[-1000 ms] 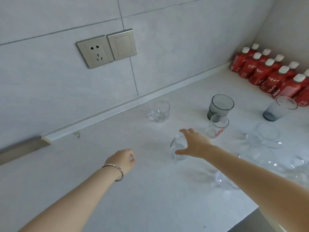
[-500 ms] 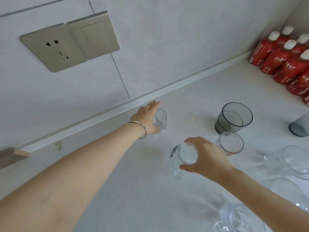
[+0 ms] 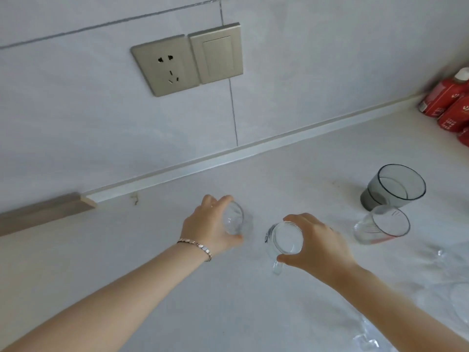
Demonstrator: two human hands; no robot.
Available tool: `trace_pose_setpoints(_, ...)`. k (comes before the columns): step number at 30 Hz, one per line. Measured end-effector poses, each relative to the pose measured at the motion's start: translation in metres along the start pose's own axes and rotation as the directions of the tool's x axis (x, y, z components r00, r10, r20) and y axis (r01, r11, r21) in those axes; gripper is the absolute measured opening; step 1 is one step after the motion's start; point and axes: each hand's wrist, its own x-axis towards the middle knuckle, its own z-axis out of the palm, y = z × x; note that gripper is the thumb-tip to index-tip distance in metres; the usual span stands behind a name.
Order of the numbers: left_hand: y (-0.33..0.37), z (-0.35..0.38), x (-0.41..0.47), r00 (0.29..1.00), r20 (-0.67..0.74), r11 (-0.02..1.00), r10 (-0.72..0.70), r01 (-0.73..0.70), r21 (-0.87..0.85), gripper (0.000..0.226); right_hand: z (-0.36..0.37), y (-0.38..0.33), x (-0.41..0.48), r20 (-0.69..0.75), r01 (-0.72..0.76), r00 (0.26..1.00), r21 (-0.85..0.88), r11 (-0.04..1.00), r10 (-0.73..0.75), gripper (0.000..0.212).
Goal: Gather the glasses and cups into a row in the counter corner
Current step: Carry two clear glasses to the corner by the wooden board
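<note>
Both hands are busy, each wrapped round its own piece of glassware. The left hand (image 3: 210, 226) grips a small clear cup (image 3: 234, 221) from its nine o'clock side, fingers curled over the far wall, thumb near the base. The right hand (image 3: 319, 243) clasps a clear handled mug (image 3: 285, 240) from three o'clock, fingertips on the rim, the handle pointing toward six o'clock and left free. The two vessels sit near each other on the pale counter (image 3: 177, 288), apart, not touching.

At two o'clock stand a smoky grey tumbler (image 3: 394, 190) and, just in front of it, a clear glass with red print (image 3: 382, 226).

This is thin, hard, smooth glass: light, probably slippery, and likely to chip if knocked together. A grip round the wall below the rim looks safest.
</note>
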Motion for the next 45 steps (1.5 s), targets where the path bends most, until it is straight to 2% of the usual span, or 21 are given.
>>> trace_pose_setpoints(5, -0.103, -0.012, -0.106, 0.961, -0.099, 0.964, -0.259, 0.251, -0.085, 0.090, 0.030, -0.078, -0.012, 0.081, 0.178, 0.981, -0.045, 0.983, -0.174, 0.073)
trace_pose_setpoints(10, -0.218, -0.031, -0.189, 0.861, -0.175, 0.878, -0.478, 0.460, -0.133, 0.071, 0.079, -0.179, -0.024, 0.142, 0.332, 0.936, -0.057, 0.941, -0.322, 0.073)
trace_pose_setpoints(14, -0.321, -0.052, -0.238, 0.786, -0.231, 0.819, -0.574, 0.550, -0.164, 0.071, 0.128, -0.272, -0.034, 0.147, 0.402, 0.908, -0.043, 0.915, -0.392, 0.073)
trace_pose_setpoints(22, -0.512, -0.113, -0.277, 0.767, -0.221, 0.798, -0.603, 0.587, -0.139, 0.073, 0.216, -0.450, -0.038, 0.139, 0.345, 0.930, -0.010, 0.939, -0.340, 0.073)
trace_pose_setpoints(29, -0.640, -0.164, -0.225, 0.733, -0.241, 0.768, -0.636, 0.631, -0.110, 0.071, 0.263, -0.548, -0.017, 0.149, 0.334, 0.935, -0.063, 0.940, -0.322, 0.072)
trace_pose_setpoints(36, -0.707, -0.184, -0.163, 0.786, -0.216, 0.806, -0.579, 0.592, -0.008, 0.059, 0.296, -0.629, 0.036, 0.193, 0.375, 0.917, -0.121, 0.919, -0.349, 0.072)
trace_pose_setpoints(45, -0.737, -0.180, -0.133, 0.824, -0.240, 0.821, -0.513, 0.553, 0.143, 0.066, 0.340, -0.732, 0.109, 0.239, 0.454, 0.879, -0.162, 0.876, -0.412, 0.066)
